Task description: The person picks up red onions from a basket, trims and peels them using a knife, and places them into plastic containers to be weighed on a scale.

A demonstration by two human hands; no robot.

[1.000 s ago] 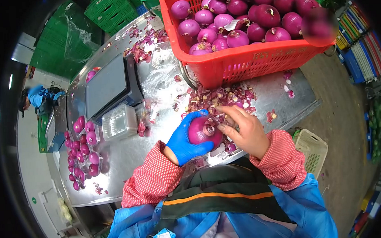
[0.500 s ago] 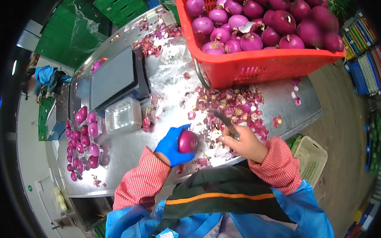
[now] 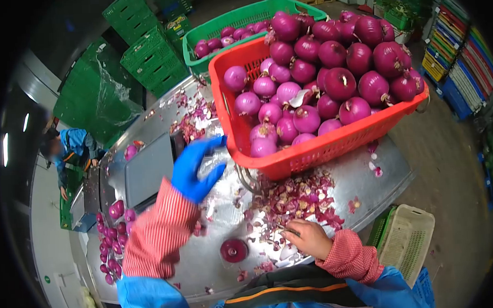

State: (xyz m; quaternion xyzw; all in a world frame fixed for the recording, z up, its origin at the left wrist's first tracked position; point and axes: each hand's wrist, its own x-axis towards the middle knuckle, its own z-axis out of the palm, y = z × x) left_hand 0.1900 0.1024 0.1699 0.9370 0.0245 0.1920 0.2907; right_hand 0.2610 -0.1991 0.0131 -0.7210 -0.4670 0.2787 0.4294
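Onions [image 3: 339, 84], many, purple: piled in a red crate [image 3: 345, 141], the landmark for this list, and heaped above its rim toward the far end.

Left hand [image 3: 194, 170], blue-gloved: just beside the crate's left wall; fingers spread, thumb apart, nothing seen in the grasp. Contact with the rim: cannot tell.

Right hand [image 3: 311, 240], bare: on the near side of the crate, closed around a thin dark tool [image 3: 289, 230], possibly a knife, only partly visible.

Single onion [image 3: 234, 250], one: on the table, nearer the wearer than the crate.

Skins [image 3: 300, 198], loose heap: along the crate's near side.

Grey flat-topped device [image 3: 148, 168], one: left of the crate.

Smaller group of onions [image 3: 115, 242]: farther left of the crate, beyond the device.

Green crate [image 3: 235, 18], holding onions: behind the red one.

Hazards, by judgement: a tug low in the heap could send upper onions over the rim; a sleeve brushing the single onion could set it rolling; slippery skins could upset the right hand's control, risking a cut to its uncovered fingers.
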